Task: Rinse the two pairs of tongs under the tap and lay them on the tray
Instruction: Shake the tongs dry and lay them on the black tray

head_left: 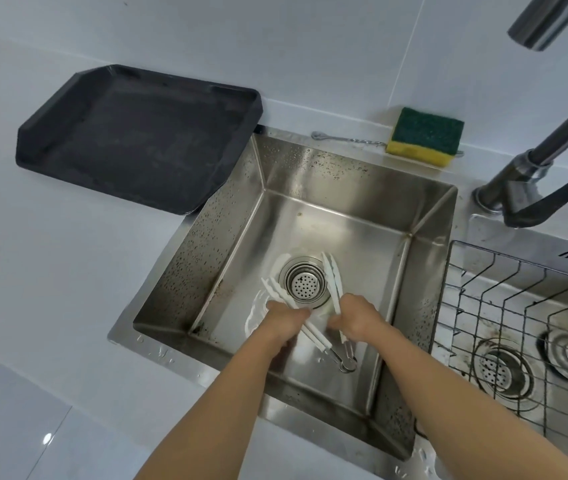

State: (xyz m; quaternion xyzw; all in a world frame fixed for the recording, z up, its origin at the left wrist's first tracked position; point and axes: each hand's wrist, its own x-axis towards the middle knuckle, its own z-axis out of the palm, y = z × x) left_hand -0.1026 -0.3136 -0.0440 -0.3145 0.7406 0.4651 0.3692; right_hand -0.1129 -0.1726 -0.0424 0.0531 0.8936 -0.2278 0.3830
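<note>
Two pairs of white tongs lie low in the steel sink (362, 188), one on each side of the drain strainer (305, 285). My left hand (284, 320) closes over the left tongs (273, 289). My right hand (357, 318) closes over the right tongs (331, 275). Their metal hinge ends (345, 358) meet near the sink's front wall. The dark tray (137, 140) rests on the counter at the back left, with nothing on it. No water comes from the tap spout (545, 20) at the top right.
A yellow and green sponge (424, 136) and a small metal tool (345, 138) lie behind the sink. The tap base and black lever (545, 202) stand at the right. A wire rack (525, 327) sits in a second basin to the right.
</note>
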